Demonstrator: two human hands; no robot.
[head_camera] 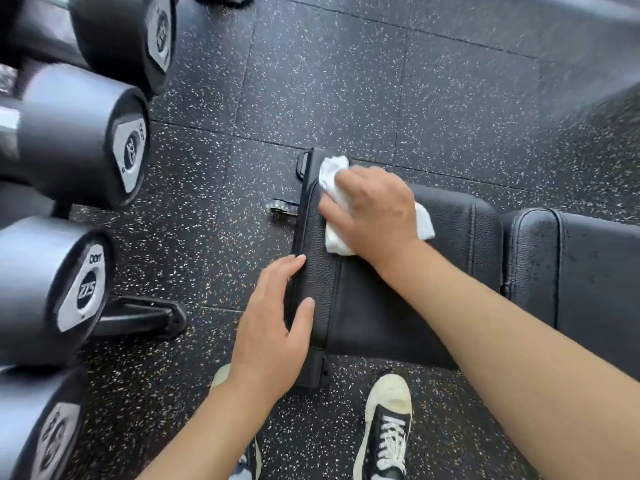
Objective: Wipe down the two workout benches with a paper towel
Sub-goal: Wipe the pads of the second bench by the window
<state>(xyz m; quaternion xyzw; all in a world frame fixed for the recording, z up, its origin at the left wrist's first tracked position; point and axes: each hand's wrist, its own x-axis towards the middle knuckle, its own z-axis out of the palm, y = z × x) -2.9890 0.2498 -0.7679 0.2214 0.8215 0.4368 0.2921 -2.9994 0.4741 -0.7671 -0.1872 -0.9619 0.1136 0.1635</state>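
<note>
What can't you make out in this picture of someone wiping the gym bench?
- Paper towel: its middle is hidden under the right hand, head view.
- Bench: its right end is cut off by the frame edge.
- Dumbbells: end labels blurred, numbers unreadable.
- Left hand: whether it touches the bench edge is unclear.

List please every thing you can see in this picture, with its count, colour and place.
bench seat pad: one, black, centre, under both hands
second bench pad: one, black, right of the seat pad
paper towel: one, white, crumpled, on the seat pad's far end
dumbbells: five in view, black with grey end caps, left side
floor: black with white speckles
shoes: two, black and white, bottom centre
left hand: rests open on the seat pad's left edge
right hand: presses the paper towel
</note>
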